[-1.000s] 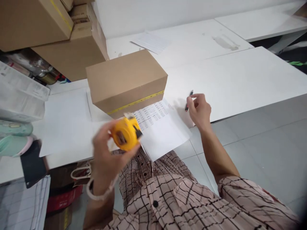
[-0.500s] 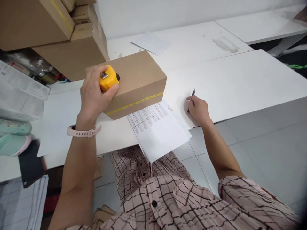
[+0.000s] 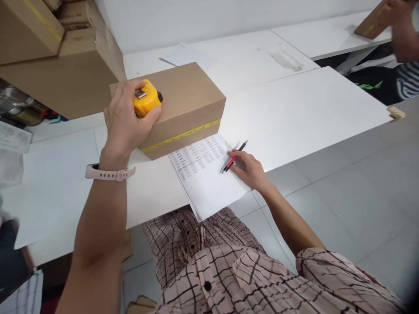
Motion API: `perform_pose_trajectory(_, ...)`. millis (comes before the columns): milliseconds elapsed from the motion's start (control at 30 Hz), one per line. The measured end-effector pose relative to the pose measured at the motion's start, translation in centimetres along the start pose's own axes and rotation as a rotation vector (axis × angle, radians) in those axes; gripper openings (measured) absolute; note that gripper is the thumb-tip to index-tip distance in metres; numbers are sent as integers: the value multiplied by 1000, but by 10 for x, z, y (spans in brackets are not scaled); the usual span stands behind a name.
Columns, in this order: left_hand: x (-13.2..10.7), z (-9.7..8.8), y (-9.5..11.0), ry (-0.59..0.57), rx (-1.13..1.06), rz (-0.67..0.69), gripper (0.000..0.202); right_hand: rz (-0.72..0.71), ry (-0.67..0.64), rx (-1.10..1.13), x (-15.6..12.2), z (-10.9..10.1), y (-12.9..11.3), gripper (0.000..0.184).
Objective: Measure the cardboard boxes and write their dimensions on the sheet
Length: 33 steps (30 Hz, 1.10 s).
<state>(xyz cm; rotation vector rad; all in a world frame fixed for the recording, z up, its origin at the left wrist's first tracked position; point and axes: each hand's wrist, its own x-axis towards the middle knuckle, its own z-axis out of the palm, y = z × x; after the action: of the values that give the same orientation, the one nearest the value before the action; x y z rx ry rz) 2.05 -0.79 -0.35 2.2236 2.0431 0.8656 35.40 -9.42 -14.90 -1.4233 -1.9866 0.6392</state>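
My left hand (image 3: 126, 113) is closed around a yellow tape measure (image 3: 146, 99), which rests against the top of a brown cardboard box (image 3: 186, 89). Yellow tape runs along the side of that box. Between the fingers of my right hand (image 3: 248, 170) is a red and black pen (image 3: 235, 158), held slantwise over the sheets of paper (image 3: 212, 192). Handwritten columns fill the upper part of the top sheet, and its lower part is blank. The sheets lie partly beside the box and stick out over the table's front edge.
Larger cardboard boxes (image 3: 81, 65) are stacked at the left back. Another paper (image 3: 183, 54) lies behind the box on the white table (image 3: 294, 109). At the far right, another person's hands (image 3: 397, 17) hold a cardboard box (image 3: 371, 24). A white sheet (image 3: 62, 174) lies at the left.
My right hand has picked the pen up off the table and moved left with it over the papers. My left hand stays on the tape measure. Another person has come into view.
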Motion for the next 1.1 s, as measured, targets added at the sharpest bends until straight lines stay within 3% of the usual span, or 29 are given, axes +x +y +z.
perform_pose_trajectory(367, 46, 28, 38, -157, -14, 30, 67, -8, 96, -25, -5, 14, 2, 27)
perform_pose_trajectory(467, 45, 36, 35, -52, -48, 65, 74, 75, 227, 94, -8, 16, -2, 22)
perform_pose_trajectory(567, 2, 49, 35, 196, -11, 155, 80, 179, 540, 319, -10, 11, -13, 20)
perform_pose_trajectory(633, -50, 61, 40, 237, -64, 293, 59, 182, 654, 498, -8, 5, -23, 31)
perform_pose_trajectory(667, -79, 68, 45, 183, -105, 340, 46, 172, 633, 598, -6, 3, -28, 37)
perform_pose_trajectory(733, -134, 84, 57, -11, -153, 413, 34, 173, 438, 786, 3, 2, -38, 51)
perform_pose_trajectory(833, -187, 106, 77, -303, -53, 478, 59, 213, 103, 889, 21, 14, -49, 51)
perform_pose_trajectory(933, -202, 116, 91, -399, 59, 453, 85, 277, 31, 814, 36, 34, -51, 39)
perform_pose_trajectory(1033, -199, 117, 97, -412, 73, 402, 87, 265, 101, 708, 42, 46, -47, 45)
perform_pose_trajectory(1100, -197, 115, 98, -399, 59, 386, 85, 234, 74, 676, 42, 47, -45, 43)
